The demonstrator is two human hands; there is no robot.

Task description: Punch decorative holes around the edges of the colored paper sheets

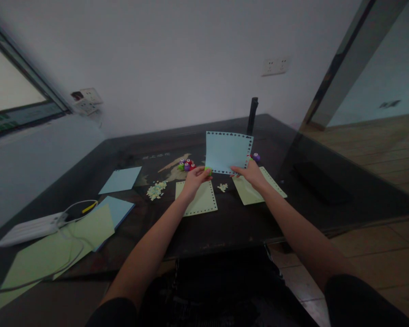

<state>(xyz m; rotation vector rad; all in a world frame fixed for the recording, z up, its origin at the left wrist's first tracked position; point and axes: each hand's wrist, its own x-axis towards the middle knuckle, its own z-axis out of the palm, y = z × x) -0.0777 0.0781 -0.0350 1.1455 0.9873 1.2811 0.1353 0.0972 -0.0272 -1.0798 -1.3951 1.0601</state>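
Note:
A light blue sheet of paper (228, 151) is held up above the table, with small punched holes along its top, right and bottom edges. At the sheet's lower left corner, my left hand (198, 175) is closed on a small green craft punch (208, 171). My right hand (250, 174) pinches the sheet at its lower right. Below lie a pale green sheet with punched edges (202, 200) and another pale green sheet (248, 190), partly covered by my right hand and forearm. Between these sits a little pile of paper cut-outs (222, 187).
Several coloured punches (187, 165) are grouped behind my left hand; a purple one (256, 157) stands at right. A larger pile of cut-outs (156, 190), blue sheets (121, 179), green sheets (54, 247) and a white power strip (32, 228) with cables lie left. A black post (252, 116) rises behind.

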